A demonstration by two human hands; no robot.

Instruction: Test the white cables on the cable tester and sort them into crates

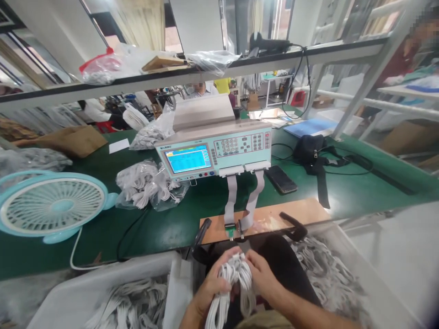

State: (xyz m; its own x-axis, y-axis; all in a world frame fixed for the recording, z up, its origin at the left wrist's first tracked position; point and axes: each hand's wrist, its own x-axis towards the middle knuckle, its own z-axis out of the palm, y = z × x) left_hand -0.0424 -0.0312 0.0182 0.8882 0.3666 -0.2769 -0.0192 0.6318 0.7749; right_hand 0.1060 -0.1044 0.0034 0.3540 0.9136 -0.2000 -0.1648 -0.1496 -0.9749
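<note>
A bundle of white cables (222,299) hangs between my two hands, low in the middle of the view, over my lap. My left hand (214,281) is wrapped round its left side, thumb across the strands. At the upper right of the bundle, my right hand (259,272) has its fingers closed on the cables near their ends. Beyond the hands, a wooden board (267,221) lies at the table edge, with a small green circuit board (231,232) on it. Two grey ribbon cables (252,203) run from there up to a tester (214,153) with a lit blue screen.
A white bin of cables (171,269) stands at the lower left, another (373,269) at the lower right. On the green table (161,237) are a blue fan (61,205), bagged cables (140,180), a phone (281,179) and a black bag (308,151). People are visible in the background.
</note>
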